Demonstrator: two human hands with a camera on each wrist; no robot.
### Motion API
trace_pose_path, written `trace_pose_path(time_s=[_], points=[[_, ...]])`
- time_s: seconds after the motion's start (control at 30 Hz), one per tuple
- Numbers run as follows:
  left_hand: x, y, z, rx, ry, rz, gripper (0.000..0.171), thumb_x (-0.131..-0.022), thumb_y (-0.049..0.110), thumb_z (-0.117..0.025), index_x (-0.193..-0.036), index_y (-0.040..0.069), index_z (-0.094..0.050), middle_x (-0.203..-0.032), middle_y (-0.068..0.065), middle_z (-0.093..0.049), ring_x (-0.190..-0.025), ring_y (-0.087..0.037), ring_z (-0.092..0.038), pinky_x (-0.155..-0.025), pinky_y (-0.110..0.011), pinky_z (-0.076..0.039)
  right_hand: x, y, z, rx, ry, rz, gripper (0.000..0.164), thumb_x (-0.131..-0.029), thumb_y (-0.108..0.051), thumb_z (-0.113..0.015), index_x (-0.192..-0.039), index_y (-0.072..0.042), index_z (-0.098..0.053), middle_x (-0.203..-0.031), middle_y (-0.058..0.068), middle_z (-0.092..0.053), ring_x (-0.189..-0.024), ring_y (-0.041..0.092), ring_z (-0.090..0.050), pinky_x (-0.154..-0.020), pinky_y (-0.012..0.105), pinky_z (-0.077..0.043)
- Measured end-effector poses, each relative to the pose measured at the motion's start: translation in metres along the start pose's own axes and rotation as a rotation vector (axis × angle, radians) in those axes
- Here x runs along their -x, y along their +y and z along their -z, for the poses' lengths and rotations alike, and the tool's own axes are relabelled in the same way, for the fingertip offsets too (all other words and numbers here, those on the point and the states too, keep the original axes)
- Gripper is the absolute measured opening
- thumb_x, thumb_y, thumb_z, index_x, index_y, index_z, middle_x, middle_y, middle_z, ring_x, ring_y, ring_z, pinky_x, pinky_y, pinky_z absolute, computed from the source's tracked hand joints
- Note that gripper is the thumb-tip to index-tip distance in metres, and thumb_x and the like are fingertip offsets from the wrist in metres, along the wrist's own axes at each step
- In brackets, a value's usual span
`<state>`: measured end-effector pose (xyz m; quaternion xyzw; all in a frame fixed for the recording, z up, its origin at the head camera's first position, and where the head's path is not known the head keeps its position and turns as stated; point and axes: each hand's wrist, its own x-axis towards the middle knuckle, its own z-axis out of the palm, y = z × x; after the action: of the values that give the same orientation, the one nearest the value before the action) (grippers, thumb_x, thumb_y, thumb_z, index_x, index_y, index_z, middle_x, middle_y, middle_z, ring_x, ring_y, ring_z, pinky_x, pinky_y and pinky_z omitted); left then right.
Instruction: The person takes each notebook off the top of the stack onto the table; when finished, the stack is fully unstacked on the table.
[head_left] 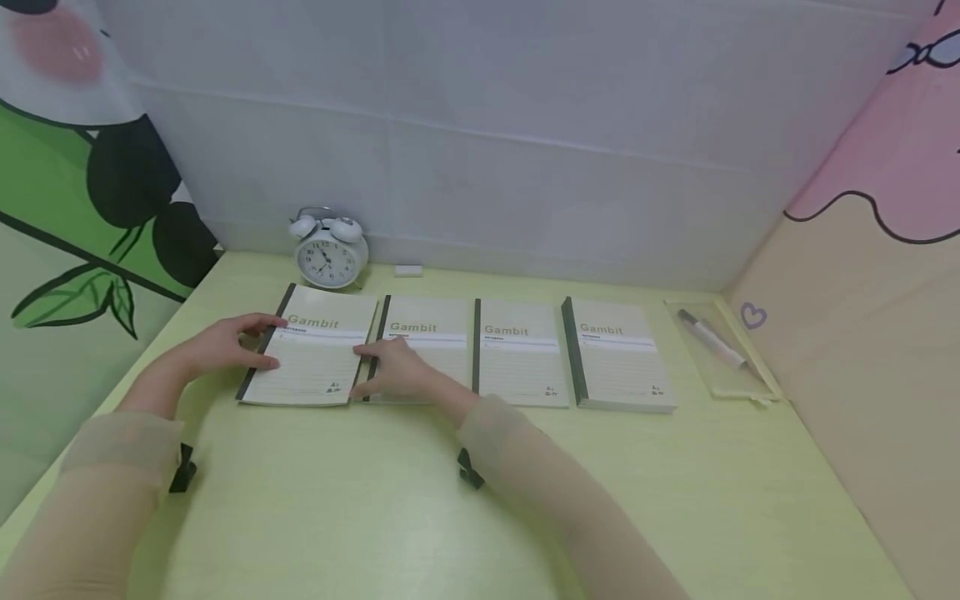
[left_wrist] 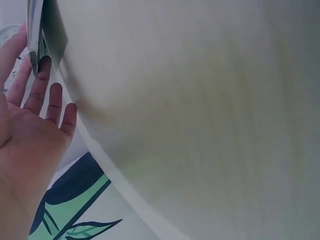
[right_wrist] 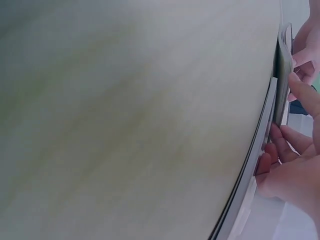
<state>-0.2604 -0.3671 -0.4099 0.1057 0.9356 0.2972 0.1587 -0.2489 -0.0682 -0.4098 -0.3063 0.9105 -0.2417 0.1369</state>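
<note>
The leftmost notebook, pale with a dark spine and "Gambit" on its cover, is held between both hands. My left hand grips its spine side; in the left wrist view the fingers of that hand lie around the notebook's end. At the opposite edge my right hand pinches the notebook, its thumb near the bottom corner. The right wrist view shows the notebook edge-on, raised at a slant, with the right hand around its edge. A second notebook lies partly hidden under the right hand.
Farther right lie another notebook and a thicker stack of notebooks. A pen lies on a pale mesh pouch at the right. Behind stand a white alarm clock and a small white eraser, near the back wall.
</note>
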Motion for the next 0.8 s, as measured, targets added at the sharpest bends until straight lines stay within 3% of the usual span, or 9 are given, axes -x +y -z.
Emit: trace_pose_path(time_s=[0.27, 0.47, 0.67, 0.8], points=[[-0.004, -0.003, -0.002, -0.065, -0.012, -0.03, 0.086, -0.073, 0.046, -0.077, -0.139, 0.007, -0.039, -0.141, -0.032, -0.031, -0.127, -0.051, -0.026, -0.101, -0.069, -0.019, 0.002, 0.003, 0.001, 0.011, -0.02, 0.017, 0.071, -0.075, -0.038, -0.079, -0.136, -0.015, -0.051, -0.135, -0.003, -0.055, -0.125, 0.014, -0.046, -0.111, 0.027, -0.025], [-0.006, 0.002, 0.002, -0.152, 0.019, -0.023, 0.084, -0.071, 0.049, -0.077, -0.138, 0.011, -0.042, -0.128, -0.029, -0.039, -0.115, -0.049, -0.028, -0.091, -0.069, -0.027, 0.008, 0.008, 0.009, -0.083, -0.023, 0.018, 0.068, -0.078, -0.035, -0.077, -0.137, -0.017, -0.05, -0.132, -0.002, -0.056, -0.105, 0.011, -0.054, -0.091, 0.018, -0.042], [-0.006, 0.025, 0.009, -0.132, 0.043, -0.07, 0.079, -0.074, 0.045, -0.077, -0.136, 0.01, -0.042, -0.125, -0.021, -0.043, -0.119, -0.044, -0.028, -0.092, -0.066, -0.028, 0.024, 0.013, 0.027, -0.175, -0.051, -0.01, 0.067, -0.08, -0.037, -0.075, -0.14, -0.025, -0.047, -0.133, -0.004, -0.053, -0.122, 0.017, -0.049, -0.097, 0.029, -0.043], [-0.004, 0.046, 0.012, -0.126, 0.068, -0.118, 0.076, -0.075, 0.04, -0.078, -0.135, 0.01, -0.043, -0.124, -0.019, -0.047, -0.12, -0.042, -0.027, -0.094, -0.065, -0.026, 0.037, 0.019, 0.042, -0.187, -0.039, 0.022, 0.067, -0.081, -0.038, -0.074, -0.14, -0.025, -0.046, -0.133, -0.003, -0.053, -0.12, 0.02, -0.048, -0.095, 0.032, -0.044]])
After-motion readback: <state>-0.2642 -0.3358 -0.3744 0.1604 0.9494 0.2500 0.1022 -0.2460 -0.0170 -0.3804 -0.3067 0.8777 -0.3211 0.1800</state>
